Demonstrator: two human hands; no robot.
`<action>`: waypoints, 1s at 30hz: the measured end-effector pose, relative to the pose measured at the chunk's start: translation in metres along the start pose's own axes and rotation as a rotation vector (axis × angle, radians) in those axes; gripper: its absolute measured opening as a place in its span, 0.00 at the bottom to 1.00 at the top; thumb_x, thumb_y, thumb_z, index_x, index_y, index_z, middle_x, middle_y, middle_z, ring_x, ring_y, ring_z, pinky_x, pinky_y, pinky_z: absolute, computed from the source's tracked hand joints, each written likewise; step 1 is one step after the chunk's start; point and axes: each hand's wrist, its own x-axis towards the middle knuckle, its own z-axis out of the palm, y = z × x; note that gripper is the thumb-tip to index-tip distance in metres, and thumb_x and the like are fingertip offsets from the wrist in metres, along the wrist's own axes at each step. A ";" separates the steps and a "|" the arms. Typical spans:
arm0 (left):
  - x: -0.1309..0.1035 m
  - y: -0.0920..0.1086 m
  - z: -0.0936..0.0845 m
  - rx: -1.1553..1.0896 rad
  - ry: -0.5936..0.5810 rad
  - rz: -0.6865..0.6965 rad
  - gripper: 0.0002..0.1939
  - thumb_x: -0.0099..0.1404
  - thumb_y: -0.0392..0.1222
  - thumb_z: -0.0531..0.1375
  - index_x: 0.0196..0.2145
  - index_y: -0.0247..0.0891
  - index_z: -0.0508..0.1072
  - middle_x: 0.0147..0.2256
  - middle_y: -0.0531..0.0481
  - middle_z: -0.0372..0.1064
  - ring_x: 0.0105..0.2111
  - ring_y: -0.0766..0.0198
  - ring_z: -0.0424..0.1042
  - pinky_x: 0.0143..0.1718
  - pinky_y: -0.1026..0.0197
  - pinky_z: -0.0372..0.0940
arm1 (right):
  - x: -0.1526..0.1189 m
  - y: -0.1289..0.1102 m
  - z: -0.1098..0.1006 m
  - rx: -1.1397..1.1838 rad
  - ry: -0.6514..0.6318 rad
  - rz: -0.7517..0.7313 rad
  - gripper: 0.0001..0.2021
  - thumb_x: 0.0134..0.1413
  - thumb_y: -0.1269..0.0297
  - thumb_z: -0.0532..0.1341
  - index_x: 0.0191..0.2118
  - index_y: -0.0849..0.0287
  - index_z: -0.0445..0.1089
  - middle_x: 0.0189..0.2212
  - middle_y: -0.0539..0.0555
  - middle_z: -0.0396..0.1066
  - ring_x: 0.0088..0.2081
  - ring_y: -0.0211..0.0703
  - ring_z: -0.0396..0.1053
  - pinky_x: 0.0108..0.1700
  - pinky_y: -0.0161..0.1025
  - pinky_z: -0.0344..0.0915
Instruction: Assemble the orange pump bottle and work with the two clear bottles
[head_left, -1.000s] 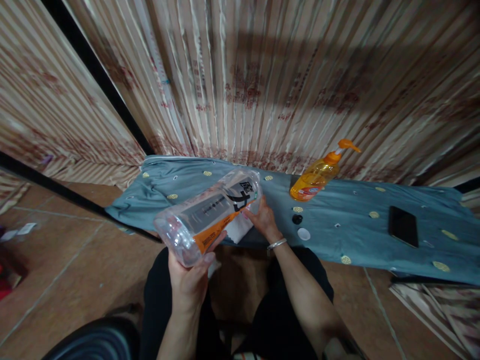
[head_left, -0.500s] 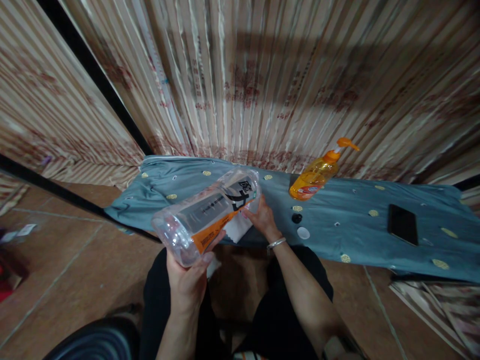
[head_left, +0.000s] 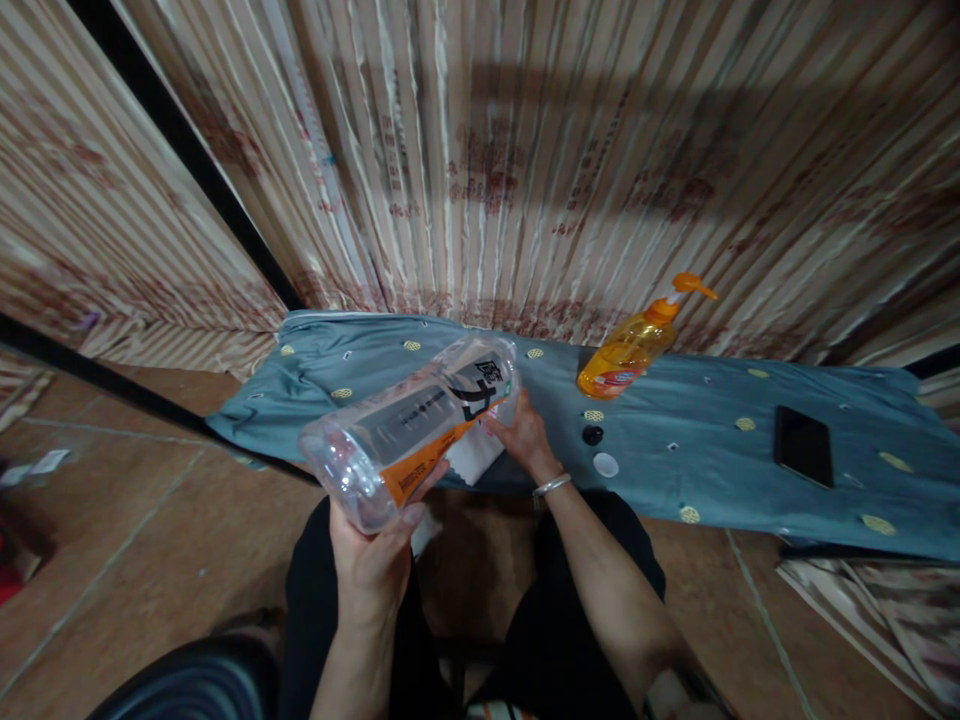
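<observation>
A large clear plastic bottle (head_left: pixel 409 430) with an orange and black label lies tilted between my hands, above the left part of the cloth-covered table (head_left: pixel 720 470). My left hand (head_left: pixel 371 555) grips its lower left end from below, thumb along the side. My right hand (head_left: pixel 525 435), with a silver bracelet at the wrist, closes round the far right end. Under the bottle, beside my right hand, a piece of white tissue (head_left: pixel 474 455) shows in part. To the right of that hand lie a small black cap (head_left: pixel 592 435) and a white disc (head_left: pixel 605 465).
An orange pump bottle (head_left: pixel 626 350) stands near the back edge. A black phone (head_left: pixel 804 446) lies farther right. Patterned curtains (head_left: pixel 487 160) hang behind the table. Dark poles (head_left: pixel 187 160) cross the left side, and a round black object (head_left: pixel 191 685) is at the lower left.
</observation>
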 end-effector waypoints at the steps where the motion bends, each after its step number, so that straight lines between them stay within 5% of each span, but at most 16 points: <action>1: 0.000 0.000 0.001 -0.012 0.016 0.021 0.44 0.50 0.46 0.83 0.64 0.53 0.79 0.65 0.39 0.76 0.65 0.29 0.76 0.63 0.21 0.72 | 0.000 0.000 0.000 -0.006 -0.003 0.006 0.29 0.53 0.58 0.75 0.57 0.60 0.69 0.43 0.61 0.81 0.47 0.65 0.84 0.51 0.58 0.80; 6: -0.002 0.007 0.006 -0.006 -0.011 -0.011 0.49 0.48 0.47 0.85 0.66 0.56 0.76 0.66 0.40 0.75 0.65 0.30 0.76 0.63 0.21 0.72 | -0.001 -0.002 -0.001 -0.020 -0.006 -0.004 0.27 0.55 0.57 0.74 0.57 0.58 0.68 0.42 0.60 0.81 0.46 0.64 0.83 0.50 0.58 0.80; 18: 0.002 0.005 0.007 0.014 0.044 0.020 0.42 0.46 0.49 0.84 0.59 0.50 0.81 0.63 0.38 0.77 0.65 0.27 0.75 0.62 0.16 0.69 | -0.003 -0.016 -0.006 -0.057 -0.050 0.033 0.27 0.58 0.60 0.73 0.58 0.59 0.66 0.48 0.61 0.81 0.51 0.61 0.83 0.55 0.54 0.78; 30: 0.006 0.007 -0.001 -0.016 -0.007 -0.001 0.37 0.49 0.43 0.83 0.57 0.51 0.83 0.56 0.42 0.82 0.58 0.35 0.82 0.64 0.17 0.68 | -0.003 -0.014 -0.006 -0.066 -0.033 0.036 0.27 0.56 0.59 0.74 0.58 0.57 0.68 0.45 0.60 0.81 0.49 0.62 0.83 0.53 0.54 0.79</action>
